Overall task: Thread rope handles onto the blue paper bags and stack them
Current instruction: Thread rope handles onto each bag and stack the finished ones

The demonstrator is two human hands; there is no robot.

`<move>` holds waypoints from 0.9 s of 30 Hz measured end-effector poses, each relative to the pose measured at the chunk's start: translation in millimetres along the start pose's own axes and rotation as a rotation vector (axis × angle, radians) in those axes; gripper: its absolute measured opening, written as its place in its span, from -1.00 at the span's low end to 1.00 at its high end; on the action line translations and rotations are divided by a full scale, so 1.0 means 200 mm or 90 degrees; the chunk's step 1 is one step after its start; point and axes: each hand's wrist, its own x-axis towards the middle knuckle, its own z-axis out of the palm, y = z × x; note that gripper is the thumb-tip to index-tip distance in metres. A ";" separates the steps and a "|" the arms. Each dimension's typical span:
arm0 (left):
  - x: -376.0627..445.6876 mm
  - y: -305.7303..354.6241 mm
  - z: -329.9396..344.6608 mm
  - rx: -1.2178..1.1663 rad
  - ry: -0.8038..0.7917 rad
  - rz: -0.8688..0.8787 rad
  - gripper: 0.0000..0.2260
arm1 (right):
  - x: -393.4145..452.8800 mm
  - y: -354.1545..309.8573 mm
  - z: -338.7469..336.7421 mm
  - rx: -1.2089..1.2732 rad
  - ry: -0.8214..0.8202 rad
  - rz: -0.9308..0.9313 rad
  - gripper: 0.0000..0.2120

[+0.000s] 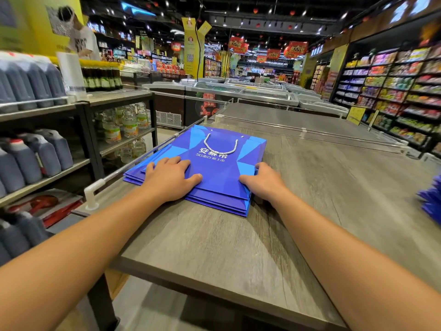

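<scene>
A small stack of blue paper bags lies flat on the grey wood-grain table, toward its left side and close to the clear plastic rail along that edge. The bags are glossy, patterned in lighter and darker blue triangles, with white Chinese characters and a "5G" line printed across the top one. A white twisted rope handle is threaded through the top bag's far end and lies in a U-shaped loop on its face. The near edges of the bags below fan out slightly, so several layers show.

The left hand rests palm-down on the near left part of the stack, fingers straight and a little spread, thumb stretched out to the right along the top bag. It presses rather than grips. The right hand sits at the stack's right edge, thumb lying on the top bag, the other fingers bent down over the side toward the table; whether they hook under the bags I cannot tell.

At the far right edge of the table, more blue bags show blurred, well apart from the stack. Shelves of dark jugs stand to the left, beyond the rail.
</scene>
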 end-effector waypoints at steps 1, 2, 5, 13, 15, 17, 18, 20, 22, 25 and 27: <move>0.00 0.00 -0.01 0.006 0.001 0.000 -0.43 | -0.01 0.00 0.00 -0.001 -0.005 -0.003 -0.31; 0.00 0.00 -0.02 0.016 0.006 0.004 -0.43 | -0.02 0.00 -0.01 -0.005 -0.012 -0.006 -0.29; 0.01 0.05 -0.06 0.036 0.032 0.032 -0.44 | -0.06 0.00 -0.08 -0.024 -0.014 -0.018 -0.28; -0.11 0.54 -0.08 -0.037 0.088 0.158 -0.45 | -0.33 0.28 -0.45 -0.175 0.078 -0.091 -0.38; -0.15 0.73 -0.07 -0.057 0.101 0.202 -0.46 | -0.43 0.41 -0.58 -0.200 0.108 -0.078 -0.37; -0.19 0.92 -0.04 -0.092 0.101 0.246 -0.46 | -0.54 0.56 -0.73 -0.225 0.143 -0.052 -0.36; -0.21 1.02 -0.03 -0.107 0.096 0.263 -0.45 | -0.59 0.64 -0.81 -0.228 0.158 -0.034 -0.36; -0.26 1.20 0.00 -0.127 0.086 0.299 -0.43 | -0.67 0.81 -0.96 -0.229 0.191 0.014 -0.37; -0.31 1.38 0.04 -0.154 0.071 0.333 -0.39 | -0.75 0.98 -1.11 -0.253 0.244 0.068 -0.44; -0.38 1.58 0.09 -0.201 0.043 0.376 -0.38 | -0.86 1.21 -1.28 -0.325 0.238 0.184 -0.30; -0.42 1.68 0.11 -0.238 0.017 0.392 -0.41 | -0.91 1.31 -1.31 -0.341 0.156 0.246 -0.15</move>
